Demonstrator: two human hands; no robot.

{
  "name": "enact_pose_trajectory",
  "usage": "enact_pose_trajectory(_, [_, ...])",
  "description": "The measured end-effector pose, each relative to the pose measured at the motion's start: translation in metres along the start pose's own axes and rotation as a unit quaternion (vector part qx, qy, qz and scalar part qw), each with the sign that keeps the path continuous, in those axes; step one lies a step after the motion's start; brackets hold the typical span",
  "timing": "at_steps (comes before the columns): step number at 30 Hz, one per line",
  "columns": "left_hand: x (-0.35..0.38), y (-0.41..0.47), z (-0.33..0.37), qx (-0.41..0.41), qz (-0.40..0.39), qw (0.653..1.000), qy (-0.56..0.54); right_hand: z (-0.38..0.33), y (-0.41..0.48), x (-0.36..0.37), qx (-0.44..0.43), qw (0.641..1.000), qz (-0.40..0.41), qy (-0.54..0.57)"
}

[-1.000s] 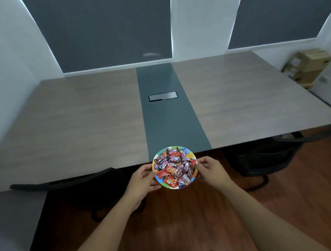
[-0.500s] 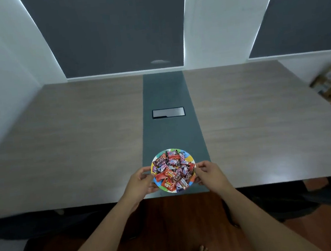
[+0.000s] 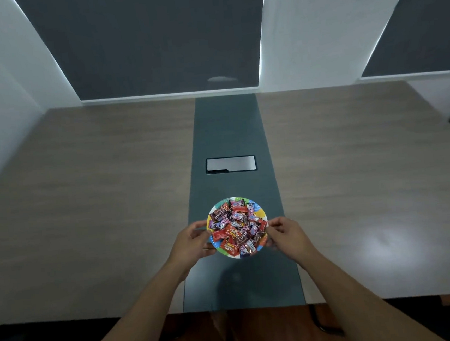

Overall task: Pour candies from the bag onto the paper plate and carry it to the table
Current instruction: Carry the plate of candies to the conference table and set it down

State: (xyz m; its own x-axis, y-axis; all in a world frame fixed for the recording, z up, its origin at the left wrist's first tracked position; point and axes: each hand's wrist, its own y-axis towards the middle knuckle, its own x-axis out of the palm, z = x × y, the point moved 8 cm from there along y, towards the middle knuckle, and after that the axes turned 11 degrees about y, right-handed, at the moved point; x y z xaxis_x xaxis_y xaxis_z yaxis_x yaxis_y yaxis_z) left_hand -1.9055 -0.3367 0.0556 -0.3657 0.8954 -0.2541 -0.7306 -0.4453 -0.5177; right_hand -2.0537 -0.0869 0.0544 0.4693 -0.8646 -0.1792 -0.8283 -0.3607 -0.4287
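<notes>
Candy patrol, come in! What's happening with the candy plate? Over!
Left hand and right hand grip paper plate by its rim. Candies piled on it, over table's dark strip. Nothing in the way.

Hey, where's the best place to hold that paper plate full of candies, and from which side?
Hold the paper plate by its rim on two opposite edges, coming in from left and right, as the left hand and right hand do now. It is shallow, round and heaped with loose candies, so a level two-sided grip probably keeps them from sliding off.
</notes>
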Motion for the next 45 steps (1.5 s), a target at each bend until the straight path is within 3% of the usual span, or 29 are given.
enact_pose_trajectory(17, [-0.041, 0.191, 0.051, -0.006, -0.037, 0.999, 0.029, -0.040, 0.162, 0.046, 0.042, 0.997, 0.060, 0.020])
enact_pose_trajectory(24, [-0.044, 0.253, 0.066, -0.017, -0.015, 0.999, 0.040, -0.050, 0.227, 0.051, 0.051, 0.997, 0.061, 0.010])
enact_pose_trajectory(45, [-0.001, 0.438, 0.051, -0.084, 0.026, 0.995, 0.056, -0.009, 0.419, 0.045, 0.086, 0.994, 0.062, -0.034])
